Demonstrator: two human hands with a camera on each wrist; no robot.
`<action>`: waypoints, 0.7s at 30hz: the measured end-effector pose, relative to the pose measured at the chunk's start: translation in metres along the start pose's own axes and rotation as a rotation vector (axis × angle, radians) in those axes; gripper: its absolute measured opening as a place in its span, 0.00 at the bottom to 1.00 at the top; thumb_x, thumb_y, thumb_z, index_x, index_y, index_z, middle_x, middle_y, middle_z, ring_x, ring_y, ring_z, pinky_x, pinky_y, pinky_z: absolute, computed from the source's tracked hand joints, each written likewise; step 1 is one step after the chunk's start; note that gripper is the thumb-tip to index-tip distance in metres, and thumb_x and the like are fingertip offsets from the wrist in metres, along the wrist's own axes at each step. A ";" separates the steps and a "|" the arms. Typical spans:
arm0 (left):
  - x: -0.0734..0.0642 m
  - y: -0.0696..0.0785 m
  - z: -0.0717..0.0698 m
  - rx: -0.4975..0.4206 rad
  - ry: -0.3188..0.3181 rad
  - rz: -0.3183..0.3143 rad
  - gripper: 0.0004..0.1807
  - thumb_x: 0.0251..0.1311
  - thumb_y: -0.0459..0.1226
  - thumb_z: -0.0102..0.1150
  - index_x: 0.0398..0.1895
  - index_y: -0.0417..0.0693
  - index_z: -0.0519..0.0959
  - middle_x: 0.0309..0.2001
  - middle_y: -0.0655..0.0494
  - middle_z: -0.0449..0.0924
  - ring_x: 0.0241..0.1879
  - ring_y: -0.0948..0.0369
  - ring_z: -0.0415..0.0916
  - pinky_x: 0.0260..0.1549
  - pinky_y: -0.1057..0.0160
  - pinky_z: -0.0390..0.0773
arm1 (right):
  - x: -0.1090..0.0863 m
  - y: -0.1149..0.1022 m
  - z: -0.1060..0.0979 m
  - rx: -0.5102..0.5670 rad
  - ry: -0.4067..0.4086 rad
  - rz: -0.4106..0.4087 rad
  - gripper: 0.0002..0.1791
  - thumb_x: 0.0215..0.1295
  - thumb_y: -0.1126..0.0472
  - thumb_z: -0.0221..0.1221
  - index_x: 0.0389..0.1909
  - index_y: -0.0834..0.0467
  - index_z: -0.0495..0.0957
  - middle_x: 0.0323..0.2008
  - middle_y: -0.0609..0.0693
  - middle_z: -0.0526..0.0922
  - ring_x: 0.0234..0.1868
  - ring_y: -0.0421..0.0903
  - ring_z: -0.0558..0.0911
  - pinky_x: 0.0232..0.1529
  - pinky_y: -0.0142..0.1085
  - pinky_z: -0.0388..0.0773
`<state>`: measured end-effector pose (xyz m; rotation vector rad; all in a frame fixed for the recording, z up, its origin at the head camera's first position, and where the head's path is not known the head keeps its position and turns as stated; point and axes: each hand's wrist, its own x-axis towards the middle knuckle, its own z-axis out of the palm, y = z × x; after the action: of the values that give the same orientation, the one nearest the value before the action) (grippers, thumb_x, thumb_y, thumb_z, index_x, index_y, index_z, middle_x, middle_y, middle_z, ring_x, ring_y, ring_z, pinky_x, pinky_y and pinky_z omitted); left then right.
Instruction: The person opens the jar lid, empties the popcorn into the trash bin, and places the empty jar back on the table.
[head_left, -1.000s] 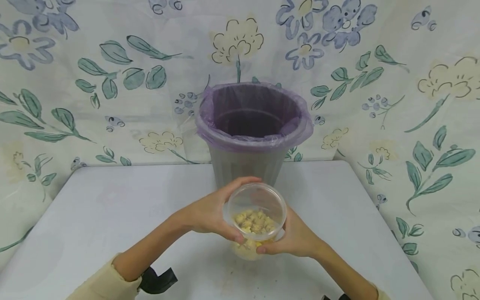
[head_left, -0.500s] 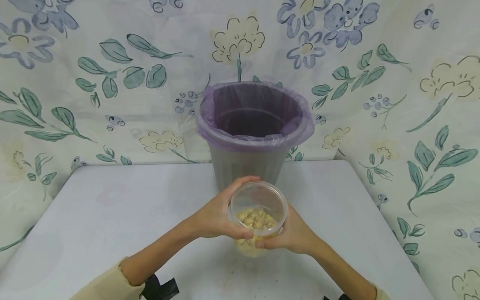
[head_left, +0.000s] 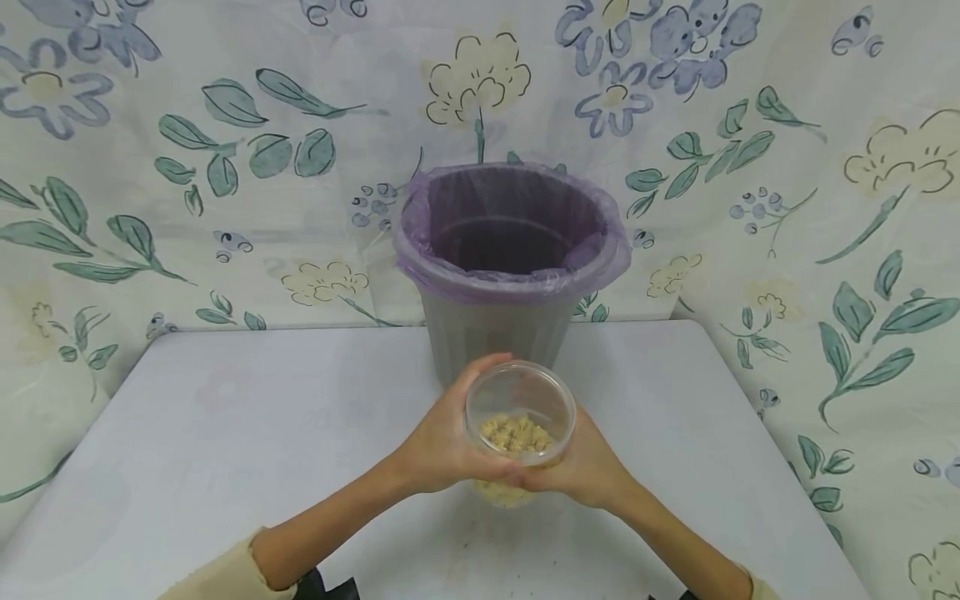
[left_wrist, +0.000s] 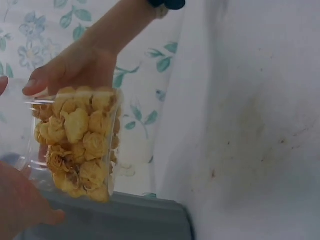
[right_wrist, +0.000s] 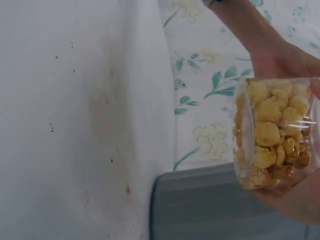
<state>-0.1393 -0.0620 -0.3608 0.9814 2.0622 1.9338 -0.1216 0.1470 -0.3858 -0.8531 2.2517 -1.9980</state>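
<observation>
A clear round plastic tub (head_left: 525,385) partly filled with yellow-brown popcorn (head_left: 516,434) is held up off the table in both hands. My left hand (head_left: 442,443) grips its left side, fingers round the far wall and thumb across the near side. From the right, my right hand (head_left: 588,467) grips it likewise, and the two thumbs meet in front. The left wrist view shows the tub (left_wrist: 77,145) beside the left palm; the right wrist view shows the popcorn (right_wrist: 272,127) through the wall. Whether a lid covers the rim I cannot tell.
Just behind the tub, a grey bin (head_left: 498,329) lined with a purple bag (head_left: 517,287) stands at the table's back edge. The white table (head_left: 262,408) carries small dark specks and faint stains. Floral cloth (head_left: 315,208) hangs behind and at both sides.
The tub has shifted slightly right, with the left hand following. The left thumb has slid along the near side until it meets the right thumb. The right hand has hardly moved.
</observation>
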 end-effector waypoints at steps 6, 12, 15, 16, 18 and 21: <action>-0.005 -0.002 0.010 0.066 0.104 -0.016 0.59 0.37 0.36 0.81 0.75 0.44 0.56 0.64 0.47 0.71 0.60 0.42 0.69 0.58 0.35 0.66 | -0.002 0.003 0.004 -0.048 0.068 0.007 0.55 0.44 0.52 0.79 0.73 0.52 0.61 0.63 0.53 0.73 0.61 0.58 0.73 0.60 0.58 0.68; -0.009 0.000 0.018 0.142 0.199 -0.062 0.61 0.37 0.38 0.83 0.75 0.44 0.55 0.64 0.50 0.71 0.60 0.45 0.70 0.58 0.39 0.67 | -0.004 0.005 0.008 -0.100 0.125 0.011 0.55 0.42 0.54 0.78 0.72 0.56 0.61 0.62 0.55 0.74 0.60 0.58 0.74 0.58 0.59 0.69; -0.009 0.002 0.019 0.174 0.188 -0.092 0.63 0.36 0.40 0.84 0.76 0.46 0.53 0.67 0.52 0.68 0.62 0.47 0.68 0.60 0.39 0.65 | -0.005 0.007 0.006 -0.088 0.093 0.009 0.55 0.45 0.48 0.78 0.73 0.55 0.59 0.64 0.55 0.72 0.61 0.58 0.73 0.58 0.57 0.71; -0.008 0.003 0.017 0.187 0.167 -0.100 0.65 0.35 0.41 0.84 0.77 0.46 0.53 0.68 0.52 0.67 0.63 0.47 0.67 0.61 0.39 0.64 | -0.005 0.007 0.004 -0.083 0.078 0.010 0.56 0.45 0.47 0.78 0.73 0.54 0.59 0.65 0.55 0.72 0.62 0.57 0.72 0.58 0.57 0.71; -0.008 0.005 0.012 0.187 0.104 -0.111 0.65 0.35 0.40 0.85 0.77 0.47 0.52 0.68 0.52 0.65 0.64 0.47 0.66 0.61 0.39 0.63 | -0.006 0.008 0.000 -0.059 0.035 0.010 0.56 0.46 0.47 0.79 0.73 0.54 0.58 0.65 0.55 0.70 0.63 0.58 0.71 0.59 0.55 0.71; -0.006 0.007 0.000 0.170 -0.034 -0.102 0.63 0.38 0.38 0.83 0.77 0.48 0.52 0.70 0.52 0.61 0.66 0.48 0.62 0.61 0.39 0.62 | -0.009 0.008 -0.007 -0.024 -0.043 0.022 0.56 0.43 0.56 0.79 0.74 0.53 0.58 0.66 0.55 0.70 0.63 0.58 0.71 0.60 0.52 0.71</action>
<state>-0.1319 -0.0653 -0.3565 0.9149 2.2398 1.7046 -0.1192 0.1570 -0.3951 -0.8607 2.2564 -1.9280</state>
